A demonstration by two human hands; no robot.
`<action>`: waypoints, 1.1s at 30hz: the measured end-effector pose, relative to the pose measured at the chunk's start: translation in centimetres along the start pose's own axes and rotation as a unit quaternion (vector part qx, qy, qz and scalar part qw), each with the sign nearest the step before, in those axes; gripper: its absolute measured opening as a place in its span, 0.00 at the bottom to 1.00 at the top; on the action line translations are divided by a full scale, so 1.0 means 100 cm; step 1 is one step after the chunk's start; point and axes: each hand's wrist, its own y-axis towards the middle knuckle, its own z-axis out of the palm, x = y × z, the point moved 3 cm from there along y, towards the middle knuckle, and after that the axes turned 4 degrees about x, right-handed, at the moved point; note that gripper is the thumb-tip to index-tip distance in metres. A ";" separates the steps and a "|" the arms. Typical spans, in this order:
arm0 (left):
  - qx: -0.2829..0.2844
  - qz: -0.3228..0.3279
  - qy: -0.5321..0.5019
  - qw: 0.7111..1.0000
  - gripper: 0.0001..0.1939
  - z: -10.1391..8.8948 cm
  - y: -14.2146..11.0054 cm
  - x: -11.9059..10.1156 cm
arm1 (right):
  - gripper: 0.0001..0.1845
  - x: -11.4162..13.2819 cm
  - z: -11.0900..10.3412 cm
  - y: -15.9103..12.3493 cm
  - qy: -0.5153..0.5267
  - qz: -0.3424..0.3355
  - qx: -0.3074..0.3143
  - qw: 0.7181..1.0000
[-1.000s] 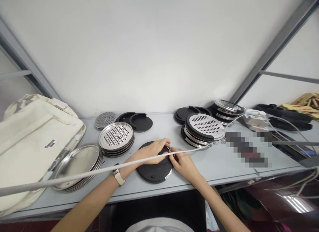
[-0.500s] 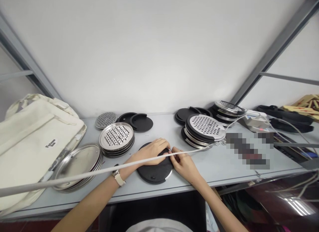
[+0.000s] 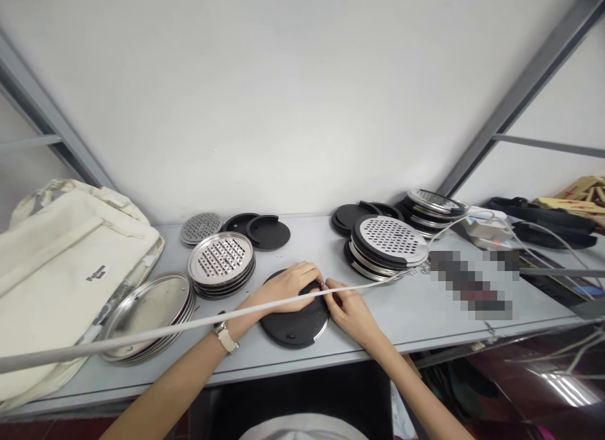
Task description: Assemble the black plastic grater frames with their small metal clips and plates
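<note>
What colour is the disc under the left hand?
The disc is mostly black, best seen in the head view.

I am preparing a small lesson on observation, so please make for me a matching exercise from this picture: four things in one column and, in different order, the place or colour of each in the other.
Column one
1. left hand
2. right hand
3. bag
4. watch

Column two
A. cream coloured, at the far left of the picture
B. fingertips at the right edge of the black disc
C. worn just behind the left hand
D. lying over the top of the black disc

Right pairs
1-D, 2-B, 3-A, 4-C
</note>
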 end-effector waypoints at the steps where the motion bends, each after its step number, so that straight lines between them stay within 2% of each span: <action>1: 0.000 0.000 -0.001 1.000 0.09 0.000 0.000 0.000 | 0.13 0.000 0.000 0.000 0.007 0.001 -0.002 1.000; 6: 0.000 -0.005 -0.002 1.000 0.10 0.004 -0.001 0.003 | 0.16 -0.002 0.001 0.001 0.036 0.005 -0.003 0.999; 16: -0.010 -0.029 0.007 1.000 0.09 0.004 -0.002 0.005 | 0.15 -0.001 0.002 0.001 0.002 0.008 0.000 1.000; 22: -0.006 -0.012 0.022 1.000 0.08 0.005 0.000 0.005 | 0.15 -0.002 0.003 0.001 -0.004 0.011 -0.002 1.000; 33: -0.011 0.003 0.006 1.000 0.10 0.005 0.000 0.005 | 0.19 0.000 0.005 0.001 -0.094 0.027 -0.041 0.994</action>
